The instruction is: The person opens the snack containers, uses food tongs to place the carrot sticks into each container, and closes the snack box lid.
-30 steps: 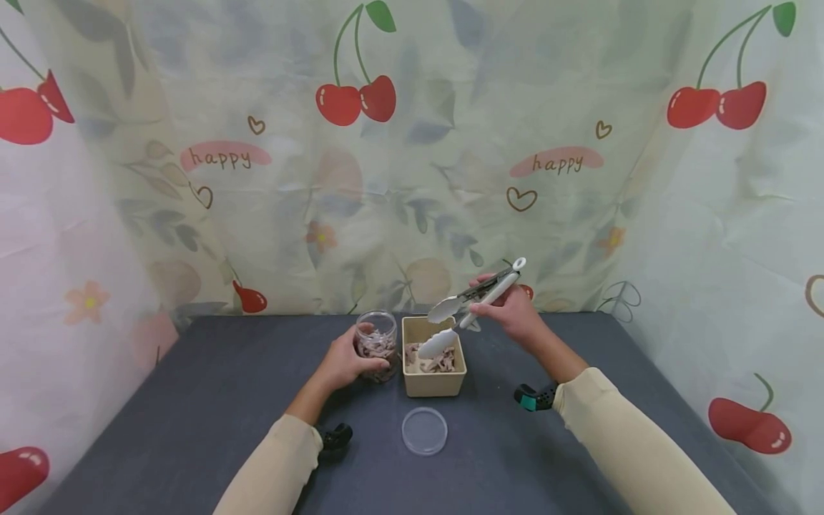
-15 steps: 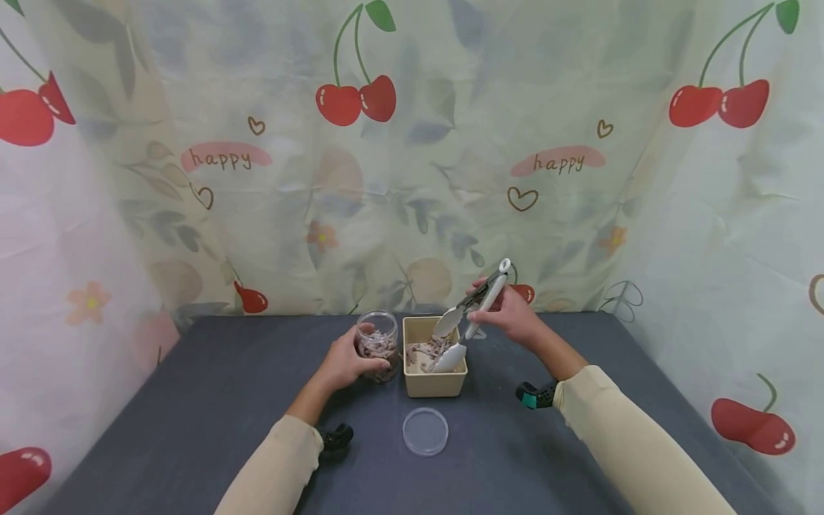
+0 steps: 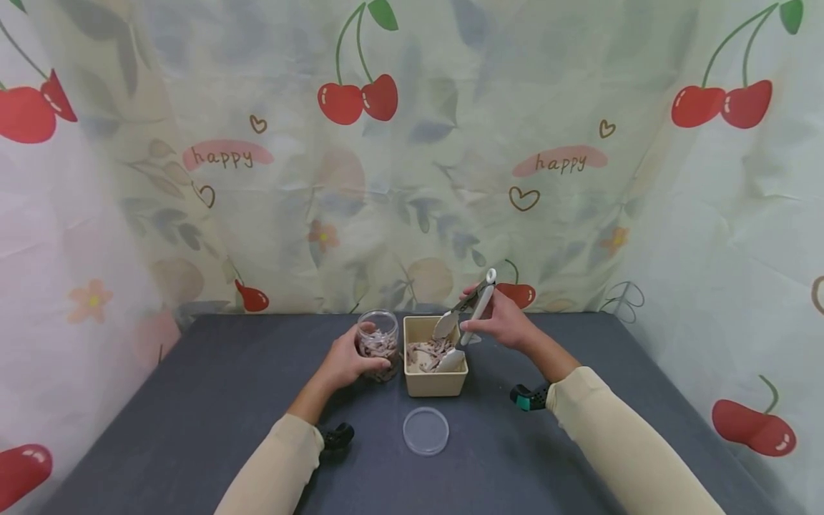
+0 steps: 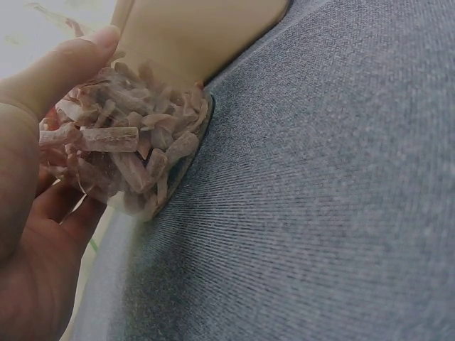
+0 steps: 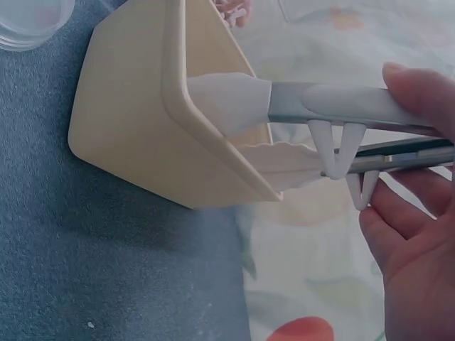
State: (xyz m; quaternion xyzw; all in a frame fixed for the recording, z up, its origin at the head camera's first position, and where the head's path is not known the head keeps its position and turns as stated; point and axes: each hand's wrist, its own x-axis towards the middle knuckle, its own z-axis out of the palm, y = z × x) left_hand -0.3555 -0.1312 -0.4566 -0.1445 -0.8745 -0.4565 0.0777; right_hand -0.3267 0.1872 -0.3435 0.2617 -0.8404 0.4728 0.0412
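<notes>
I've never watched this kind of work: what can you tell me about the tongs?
The tongs have two white and grey arms, partly metallic in look, with broad white tips and a white ring on top. The right hand holds them slanting, tips apart and inside the box. Whether they touch the pieces there is unclear.

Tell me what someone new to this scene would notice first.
Probably the big red cherries printed on the pale backdrop behind the dark table. Next, at the table's far side, the tongs in the right hand, tips inside a beige box. Just left of the box, the left hand holds a clear jar of brownish-pink pieces.
</notes>
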